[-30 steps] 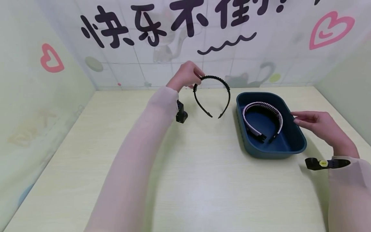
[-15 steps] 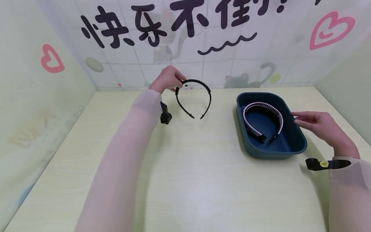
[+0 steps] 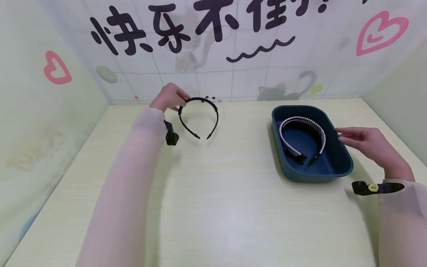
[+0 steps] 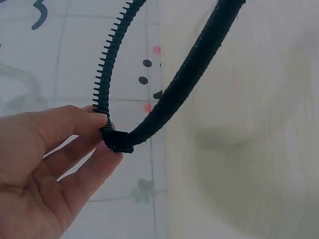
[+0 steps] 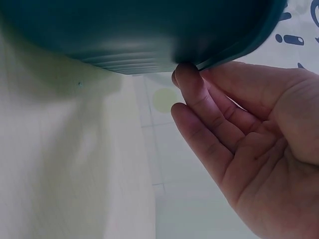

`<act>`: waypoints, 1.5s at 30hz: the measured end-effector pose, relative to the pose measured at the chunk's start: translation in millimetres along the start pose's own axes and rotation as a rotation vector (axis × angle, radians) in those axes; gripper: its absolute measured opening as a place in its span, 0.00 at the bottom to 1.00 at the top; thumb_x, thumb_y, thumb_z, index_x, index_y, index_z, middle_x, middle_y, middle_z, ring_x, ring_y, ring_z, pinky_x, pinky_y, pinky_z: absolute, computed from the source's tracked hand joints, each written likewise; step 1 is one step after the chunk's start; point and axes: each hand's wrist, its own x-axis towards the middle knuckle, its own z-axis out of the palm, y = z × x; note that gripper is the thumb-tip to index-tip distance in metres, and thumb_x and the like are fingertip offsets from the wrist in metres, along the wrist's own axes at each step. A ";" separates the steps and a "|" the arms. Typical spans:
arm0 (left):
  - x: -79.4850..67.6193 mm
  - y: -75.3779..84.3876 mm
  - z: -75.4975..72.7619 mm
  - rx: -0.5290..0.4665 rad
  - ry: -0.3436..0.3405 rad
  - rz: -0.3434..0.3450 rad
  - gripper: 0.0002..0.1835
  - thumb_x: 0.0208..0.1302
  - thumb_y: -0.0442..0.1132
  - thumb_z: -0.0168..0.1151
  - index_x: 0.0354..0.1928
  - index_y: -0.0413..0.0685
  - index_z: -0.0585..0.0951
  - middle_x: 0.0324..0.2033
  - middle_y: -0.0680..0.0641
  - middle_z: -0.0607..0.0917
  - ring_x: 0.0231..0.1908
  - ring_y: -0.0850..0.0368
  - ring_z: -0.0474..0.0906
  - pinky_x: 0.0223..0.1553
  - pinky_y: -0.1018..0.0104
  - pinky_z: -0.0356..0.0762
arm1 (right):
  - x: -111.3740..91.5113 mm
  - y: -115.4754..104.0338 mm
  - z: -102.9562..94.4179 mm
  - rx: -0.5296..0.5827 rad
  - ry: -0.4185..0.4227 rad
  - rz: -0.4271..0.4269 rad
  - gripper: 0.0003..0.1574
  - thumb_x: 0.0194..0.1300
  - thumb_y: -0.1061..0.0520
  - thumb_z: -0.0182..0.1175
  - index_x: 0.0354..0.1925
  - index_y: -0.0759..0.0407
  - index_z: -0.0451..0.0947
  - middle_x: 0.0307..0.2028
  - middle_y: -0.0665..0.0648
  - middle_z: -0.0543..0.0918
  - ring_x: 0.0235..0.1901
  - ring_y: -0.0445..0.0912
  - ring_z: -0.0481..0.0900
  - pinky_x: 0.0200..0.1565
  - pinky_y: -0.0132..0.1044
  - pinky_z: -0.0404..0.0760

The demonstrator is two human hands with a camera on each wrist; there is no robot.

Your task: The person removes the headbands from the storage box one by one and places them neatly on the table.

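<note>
My left hand point(image 3: 168, 97) pinches a thin black headband point(image 3: 201, 99) near one side of its ridged top, at the back of the table. In the left wrist view, thumb and fingers close on the black band, whose small comb teeth show along one stretch. Its shadow falls apart from it on the tabletop. At the right, my right hand point(image 3: 370, 144) holds the rim of a dark blue plastic basin point(image 3: 310, 178) between thumb and fingers. Inside the basin lies a pale pink headband point(image 3: 301, 119) with dark teeth; black band ends show beside it, and how many bands lie there I cannot tell.
The pale wooden table point(image 3: 233, 207) meets a printed cloth backdrop point(image 3: 213, 83) with dark lettering behind and at both sides. Bare tabletop lies between the black headband and the basin. Each wrist wears a small black camera point(image 3: 171, 137).
My left hand has carried the black headband leftward and slightly lower, away from the basin. The right hand and the basin have stayed in place.
</note>
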 end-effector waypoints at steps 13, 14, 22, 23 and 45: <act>-9.1 -36.1 -20.7 0.033 -0.057 -0.048 0.23 0.59 0.27 0.53 0.58 0.33 0.71 0.62 0.37 0.65 0.56 0.41 0.67 0.46 0.57 0.75 | 1.1 1.4 -0.3 0.006 0.012 -0.006 0.31 0.63 0.48 0.57 0.58 0.67 0.70 0.36 0.26 0.75 0.36 0.25 0.74 0.36 0.14 0.66; -9.1 -39.8 -22.2 0.040 -0.063 -0.049 0.23 0.59 0.27 0.53 0.59 0.33 0.71 0.62 0.37 0.65 0.56 0.41 0.67 0.46 0.57 0.75 | 1.0 1.3 -0.1 0.014 0.013 -0.006 0.31 0.64 0.48 0.57 0.57 0.67 0.70 0.36 0.27 0.76 0.36 0.24 0.74 0.37 0.14 0.66; -10.6 -69.5 -32.8 0.033 -0.086 -0.037 0.22 0.61 0.29 0.53 0.59 0.32 0.70 0.60 0.34 0.67 0.60 0.40 0.62 0.50 0.53 0.71 | 0.3 2.4 1.3 0.026 0.015 -0.005 0.31 0.63 0.48 0.57 0.57 0.67 0.70 0.36 0.27 0.76 0.37 0.26 0.75 0.37 0.14 0.67; -10.5 -74.0 -34.4 0.025 -0.093 -0.036 0.23 0.62 0.29 0.54 0.59 0.32 0.69 0.60 0.34 0.67 0.61 0.39 0.61 0.51 0.52 0.71 | 0.4 2.7 1.3 0.025 0.015 -0.005 0.31 0.63 0.48 0.57 0.57 0.67 0.70 0.36 0.27 0.76 0.37 0.27 0.75 0.37 0.14 0.67; -17.9 -133.7 -41.1 -0.001 -0.089 -0.071 0.23 0.62 0.30 0.53 0.60 0.31 0.67 0.60 0.33 0.67 0.55 0.38 0.66 0.45 0.55 0.75 | 2.6 5.4 2.6 0.046 0.023 0.002 0.28 0.64 0.53 0.57 0.58 0.66 0.70 0.35 0.28 0.77 0.36 0.23 0.74 0.37 0.14 0.67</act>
